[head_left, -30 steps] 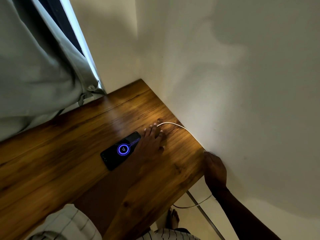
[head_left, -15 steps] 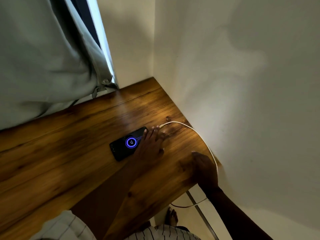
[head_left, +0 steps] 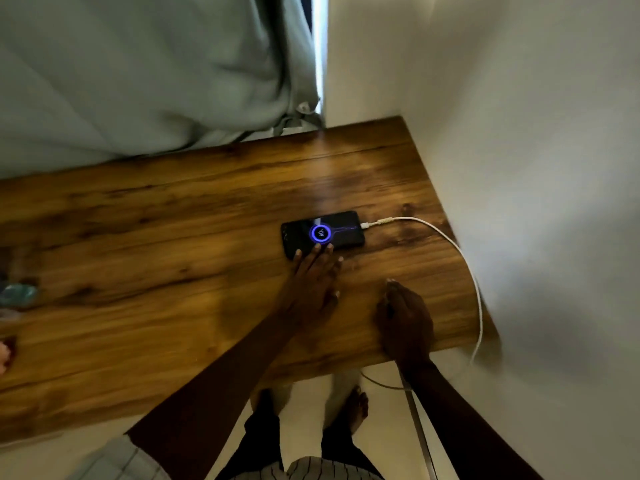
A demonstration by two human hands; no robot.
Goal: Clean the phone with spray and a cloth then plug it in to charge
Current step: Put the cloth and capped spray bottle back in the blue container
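With the phone (head_left: 322, 232) lying flat on the wooden table (head_left: 156, 271) near the wall corner, I note its screen lit with a blue ring that reads as a charging display. White cable (head_left: 446, 242) is seated in the phone's wall-side end, arcs away from the phone and drops over the table's near edge. Left hand (head_left: 313, 284) is spread, palm down, fingertips (head_left: 316, 249) touching the phone's near edge, gripping nothing. Right hand (head_left: 403, 318) rests loosely open on the table just wallward of the left, holding nothing, clear of the cable. I judge the plugging-in done. Risks: a left-hand nudge could slide the phone and strain the plug; the right arm, drawing back, could snag the hanging cable and drag the phone toward the edge. Blurred items far from the phone, at the table's other end, I cannot identify.
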